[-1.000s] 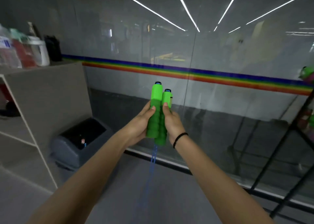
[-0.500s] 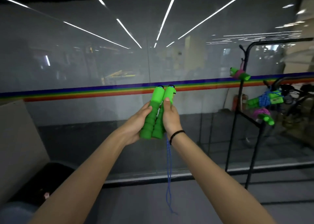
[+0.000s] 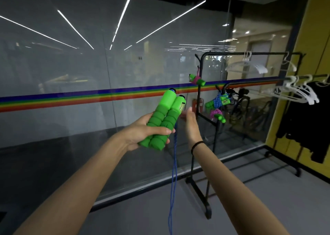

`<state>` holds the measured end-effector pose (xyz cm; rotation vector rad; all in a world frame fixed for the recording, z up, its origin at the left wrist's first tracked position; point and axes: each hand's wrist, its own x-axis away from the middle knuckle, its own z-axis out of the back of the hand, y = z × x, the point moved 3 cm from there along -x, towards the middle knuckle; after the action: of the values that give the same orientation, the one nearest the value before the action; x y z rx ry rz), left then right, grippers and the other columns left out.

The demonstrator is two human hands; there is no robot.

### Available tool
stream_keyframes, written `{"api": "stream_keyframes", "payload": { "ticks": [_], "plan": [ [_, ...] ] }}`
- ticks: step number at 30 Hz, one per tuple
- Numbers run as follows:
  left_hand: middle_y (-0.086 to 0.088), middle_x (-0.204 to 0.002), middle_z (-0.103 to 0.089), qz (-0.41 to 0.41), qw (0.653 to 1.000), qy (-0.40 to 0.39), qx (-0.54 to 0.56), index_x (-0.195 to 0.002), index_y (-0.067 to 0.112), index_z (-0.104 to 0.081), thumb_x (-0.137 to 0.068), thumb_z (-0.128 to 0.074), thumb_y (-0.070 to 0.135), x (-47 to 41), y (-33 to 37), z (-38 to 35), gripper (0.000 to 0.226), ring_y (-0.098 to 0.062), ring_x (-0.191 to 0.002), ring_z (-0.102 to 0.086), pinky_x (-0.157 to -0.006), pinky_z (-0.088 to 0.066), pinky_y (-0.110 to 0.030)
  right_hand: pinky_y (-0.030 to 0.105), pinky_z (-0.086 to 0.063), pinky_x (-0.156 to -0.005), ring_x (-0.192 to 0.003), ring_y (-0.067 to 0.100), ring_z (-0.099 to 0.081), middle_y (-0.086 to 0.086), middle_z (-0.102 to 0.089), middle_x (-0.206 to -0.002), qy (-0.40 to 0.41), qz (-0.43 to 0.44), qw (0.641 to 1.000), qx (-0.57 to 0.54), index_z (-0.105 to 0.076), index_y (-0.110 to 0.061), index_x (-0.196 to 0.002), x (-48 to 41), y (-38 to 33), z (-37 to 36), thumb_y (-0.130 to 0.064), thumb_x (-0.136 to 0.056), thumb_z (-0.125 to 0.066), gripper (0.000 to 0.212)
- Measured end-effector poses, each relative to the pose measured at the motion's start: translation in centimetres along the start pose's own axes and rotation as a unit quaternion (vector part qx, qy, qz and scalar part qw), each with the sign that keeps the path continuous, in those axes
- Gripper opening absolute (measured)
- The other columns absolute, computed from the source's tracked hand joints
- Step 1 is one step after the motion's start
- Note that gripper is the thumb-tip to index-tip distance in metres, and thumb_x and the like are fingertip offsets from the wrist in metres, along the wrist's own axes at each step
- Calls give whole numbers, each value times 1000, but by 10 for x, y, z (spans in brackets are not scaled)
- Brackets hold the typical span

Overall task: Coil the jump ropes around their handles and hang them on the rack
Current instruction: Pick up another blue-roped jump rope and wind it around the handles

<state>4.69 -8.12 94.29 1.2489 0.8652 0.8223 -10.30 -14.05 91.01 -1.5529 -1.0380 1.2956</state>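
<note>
My left hand (image 3: 142,131) grips two green foam jump rope handles (image 3: 164,120) side by side, tilted up to the right. Their blue rope (image 3: 174,174) hangs loose down towards the floor. My right hand (image 3: 191,122) is off the handles, just to their right, fingers straight and holding nothing. A black rack (image 3: 199,99) stands to the right. Three coiled ropes with green handles hang on it: one with pink rope (image 3: 196,80) high up, one with blue rope (image 3: 217,101), and one with purple rope (image 3: 217,114) below.
A glass wall (image 3: 89,74) with a rainbow stripe runs in front of me. Further right a rail carries white hangers (image 3: 296,90) and black clothing (image 3: 307,120) beside a yellow wall (image 3: 319,38). The rack's foot (image 3: 207,211) stands on the grey floor.
My view has swung right, bringing the rack and clothes closer. My right hand has let go of the handles and opened beside them; my left hand holds both alone.
</note>
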Motion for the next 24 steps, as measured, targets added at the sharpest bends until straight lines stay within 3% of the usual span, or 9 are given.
{"api": "stream_keyframes", "payload": {
  "ticks": [3,5,7,11,13,15,17,20,24],
  "plan": [
    [-6,-89,-73,-8,1000,-13,1,-105,11,-59,-68,-69,5,-5,5,-6,39,-20,-64,-67,-55,-56,-31,30,-53,-77,-87,17,-64,3,-67,-97,-173,-68,974,-131,-57,-17,-113,9,21,-11,-55,-93,-11,63],
    [-9,-92,-72,-6,1000,1,-13,-104,9,-59,-66,-70,7,-7,8,-4,39,-19,-65,-68,-55,-55,-30,25,-52,-58,-60,13,-63,0,-68,-69,-211,-71,965,-138,-61,-13,-104,18,34,-10,-56,-92,-11,67],
    [-9,-95,-71,-3,999,26,-34,-103,9,-60,-64,-71,9,-8,10,2,40,-18,-66,-69,-55,-55,-29,24,-48,-51,-49,13,-58,0,-64,-59,-220,-67,967,-108,-59,-10,-98,28,50,-5,-56,-89,-21,61],
    [-10,-96,-71,-4,996,76,-47,-112,6,-56,-62,-78,2,-2,19,15,54,-21,-68,-70,-57,-57,-31,23,-44,-51,-48,9,-51,1,-56,-60,-257,-62,962,72,-51,-9,-105,60,80,14,-34,-96,-37,30],
    [-13,-101,-70,-12,984,123,-126,-117,7,-52,-63,-79,1,-1,19,21,62,-26,-78,-70,-67,-59,-39,25,-41,-54,-48,6,-46,-3,-48,-60,-321,-29,917,236,-51,-16,-104,75,72,21,-21,-97,-37,16],
    [-9,-104,-69,-39,921,152,-356,-121,20,-52,-64,-80,8,-1,16,23,65,-27,-92,-68,-81,-56,-42,28,-41,-64,-64,13,-52,1,-52,-72,-422,12,812,402,-50,-12,-113,83,41,19,-14,-94,-37,24],
    [-2,-108,-69,-33,811,130,-569,-128,37,-48,-68,-74,18,0,12,13,69,-25,-99,-64,-83,-53,-38,29,-39,-80,-97,26,-56,13,-60,-104,-476,56,715,509,-49,-7,-122,83,-1,16,-16,-96,-36,30],
    [2,-111,-68,-28,706,64,-704,-124,46,-48,-83,-58,25,5,9,-13,47,-25,-101,-63,-77,-48,-33,22,-37,-82,-100,20,-54,12,-61,-119,-496,103,694,511,-57,-14,-119,76,-54,9,-25,-96,-42,30],
    [-3,-97,-68,-28,661,-17,-750,-102,31,-57,-79,-59,25,13,3,-30,24,-26,-93,-64,-69,-45,-32,6,-38,-68,-73,1,-55,-2,-68,-95,-485,161,723,463,-68,-15,-108,40,-83,9,-22,-89,-56,23]
  ]
}}
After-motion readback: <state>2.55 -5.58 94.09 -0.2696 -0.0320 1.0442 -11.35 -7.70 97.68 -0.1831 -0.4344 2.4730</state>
